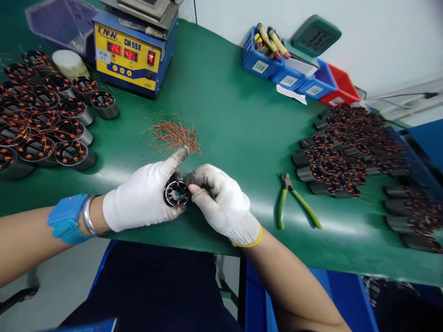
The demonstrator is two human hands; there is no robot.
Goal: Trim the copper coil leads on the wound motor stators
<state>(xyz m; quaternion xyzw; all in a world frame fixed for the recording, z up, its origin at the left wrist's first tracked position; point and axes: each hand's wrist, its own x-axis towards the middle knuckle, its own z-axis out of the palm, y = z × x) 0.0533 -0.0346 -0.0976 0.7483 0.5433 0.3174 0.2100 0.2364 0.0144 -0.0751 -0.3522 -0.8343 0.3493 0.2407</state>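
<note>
My left hand (pixel 145 193), in a white glove with a smudged thumb, is wrapped round a motor stator (pixel 177 193) with copper windings inside its dark ring. The stator's open end faces up toward me. At its right rim, my right hand (pixel 219 198) is closed in a pinch, its glove dark at the fingertips and one bare fingertip showing. What sits in that pinch is too small to make out. Beyond both hands lies a loose heap of copper wire offcuts (pixel 175 134). Green-handled cutting pliers (pixel 287 182) rest with jaws apart, right of my right hand.
Several wound stators (pixel 71 154) stand on the left; more stators (pixel 332 157) lie stacked on the right. A blue-yellow soldering unit (pixel 129 57), a purple bin (pixel 62 20), blue bins (pixel 287 76), a red bin (pixel 341 85) and a digital clock (pixel 315 36) line the back.
</note>
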